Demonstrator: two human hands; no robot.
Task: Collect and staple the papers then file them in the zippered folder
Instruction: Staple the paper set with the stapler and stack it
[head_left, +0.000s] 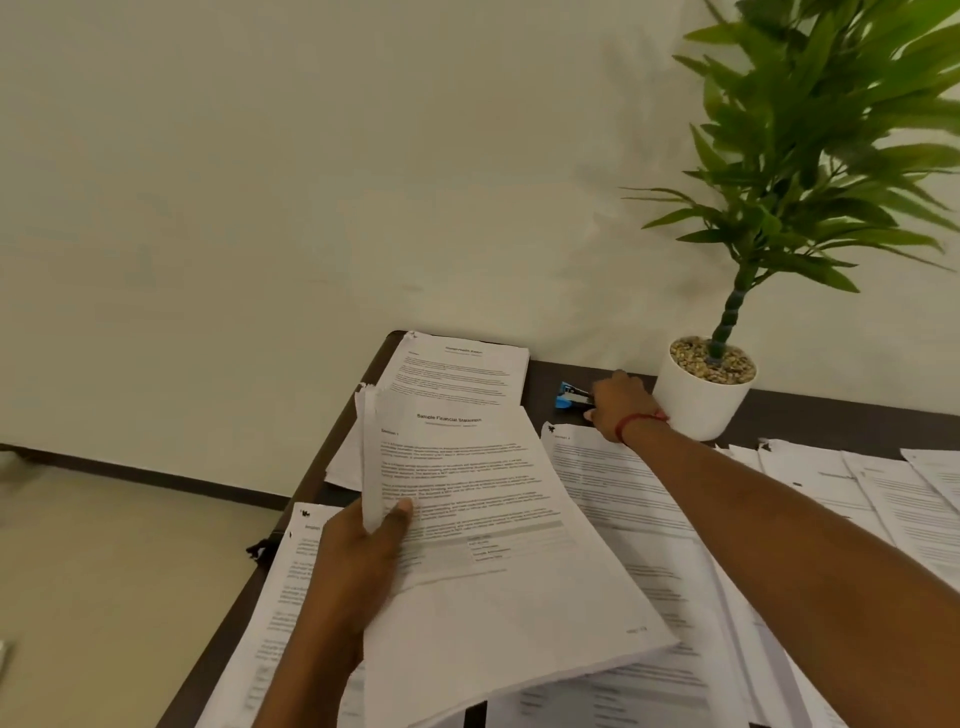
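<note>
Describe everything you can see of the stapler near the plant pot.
The stapler is small, with a bright blue plastic-looking body and a dark metal-looking top. It lies on the dark table near the wall, between a far paper stack and the white plant pot. The right hand reaches its right end and hides that part; whether the fingers grip it is unclear. The left hand, holding a sheaf of papers, is away from it.

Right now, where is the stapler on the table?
In the head view, the blue stapler lies at the far edge of the table, between the far paper stack and the white plant pot, with the right hand at its right end.
</note>
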